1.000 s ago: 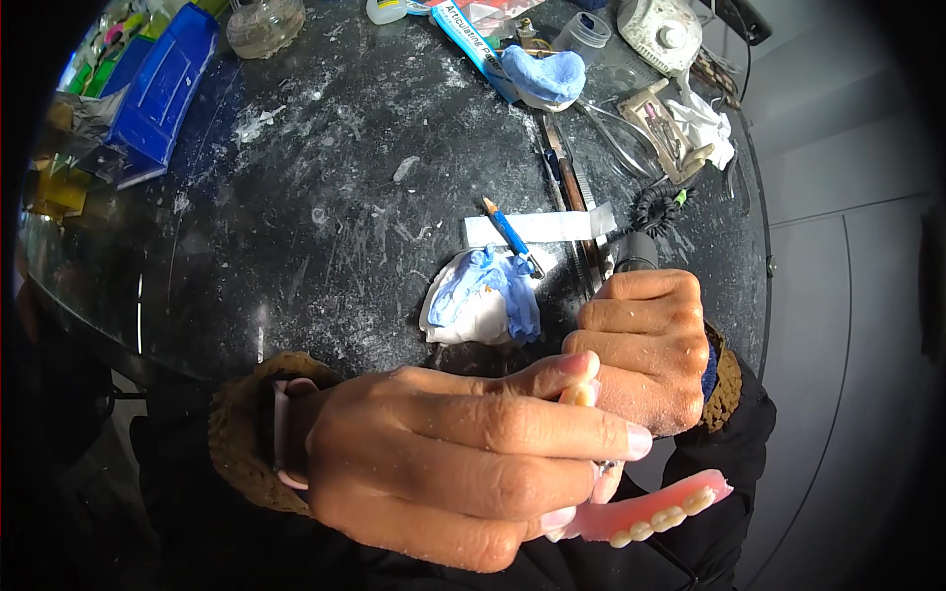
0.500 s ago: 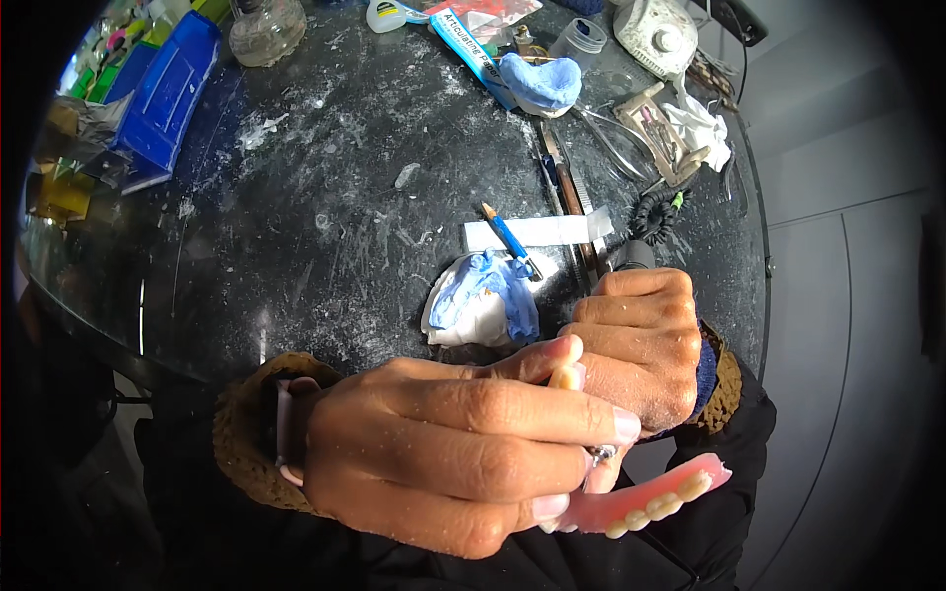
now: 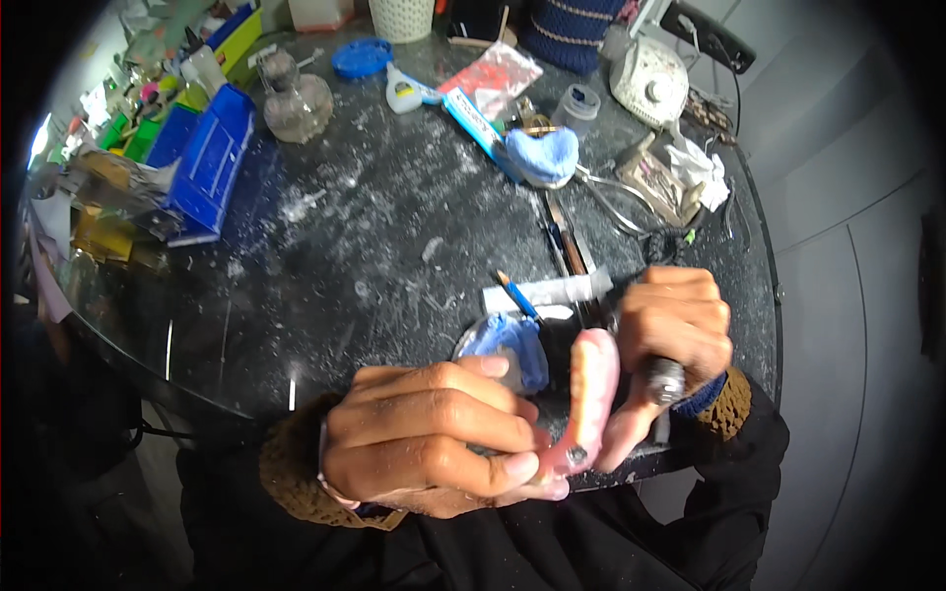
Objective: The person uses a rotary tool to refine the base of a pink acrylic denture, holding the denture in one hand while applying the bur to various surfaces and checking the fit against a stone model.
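Observation:
My left hand (image 3: 443, 433) pinches a pink denture (image 3: 594, 389) with a row of cream teeth, tilted up on end over the table's near edge. In my right hand (image 3: 675, 330) is a dark rotary handpiece (image 3: 664, 379) with a metal collar, the fingers wrapped round it and partly blurred. My right thumb is beside or touching the denture's side; which one, I cannot tell. Low on the denture shows a small shiny metal spot. Just beyond the denture lies a plaster cast with blue material (image 3: 505, 345), partly hidden by my left hand.
A blue pencil (image 3: 514, 293) lies on a white strip (image 3: 567, 292), beside slim tools (image 3: 567, 241). Farther back stand a second blue-topped cast (image 3: 544, 156), pliers (image 3: 611, 202) and a small clear jar (image 3: 578, 103). Blue bins (image 3: 209, 167) and a glass burner (image 3: 296, 103) stand left.
The denture has swung from lying low to standing upright between my hands. My right hand has turned, bringing the handpiece's collar into view. The whole view has shifted, showing more of the far table.

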The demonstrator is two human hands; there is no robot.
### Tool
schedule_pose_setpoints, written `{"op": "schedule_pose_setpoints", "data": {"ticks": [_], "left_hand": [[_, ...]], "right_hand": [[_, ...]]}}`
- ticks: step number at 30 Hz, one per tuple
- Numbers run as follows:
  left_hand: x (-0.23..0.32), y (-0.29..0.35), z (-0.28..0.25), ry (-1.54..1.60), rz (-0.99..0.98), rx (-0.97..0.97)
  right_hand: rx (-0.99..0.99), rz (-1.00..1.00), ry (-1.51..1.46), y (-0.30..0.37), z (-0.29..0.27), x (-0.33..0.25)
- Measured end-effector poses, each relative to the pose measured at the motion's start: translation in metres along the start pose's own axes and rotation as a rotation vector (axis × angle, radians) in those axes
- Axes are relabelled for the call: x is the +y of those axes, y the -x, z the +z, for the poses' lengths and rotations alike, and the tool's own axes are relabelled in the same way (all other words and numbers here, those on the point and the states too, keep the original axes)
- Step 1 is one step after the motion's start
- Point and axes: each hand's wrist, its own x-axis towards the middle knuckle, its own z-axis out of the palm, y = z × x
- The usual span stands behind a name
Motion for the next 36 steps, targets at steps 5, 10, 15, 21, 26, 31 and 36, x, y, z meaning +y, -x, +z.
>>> {"op": "schedule_pose_setpoints", "data": {"ticks": [5, 10, 15, 21, 26, 31, 36], "left_hand": [[0.006, 0.001, 0.002, -0.046, -0.050, 0.053], [0.005, -0.001, 0.004, -0.217, -0.090, 0.056], [0.011, -0.001, 0.002, -0.334, -0.128, -0.018], [0.003, 0.004, 0.006, -0.231, -0.140, 0.139], [0.006, 0.005, 0.004, -0.267, -0.141, 0.102], [0.004, 0.006, 0.000, -0.253, -0.129, 0.052], [0.000, 0.010, 0.001, -0.205, -0.145, 0.064]], "right_hand": [[-0.012, -0.095, 0.117, -0.008, -0.009, -0.028], [-0.097, -0.056, 0.095, -0.011, -0.006, -0.038], [-0.074, 0.102, 0.034, -0.012, -0.001, -0.042], [-0.040, 0.238, 0.074, -0.013, 0.001, -0.040], [-0.057, 0.388, 0.151, -0.009, 0.010, -0.037], [-0.109, 0.414, 0.176, -0.008, 0.011, -0.038], [-0.127, 0.431, 0.175, -0.008, 0.013, -0.038]]}}
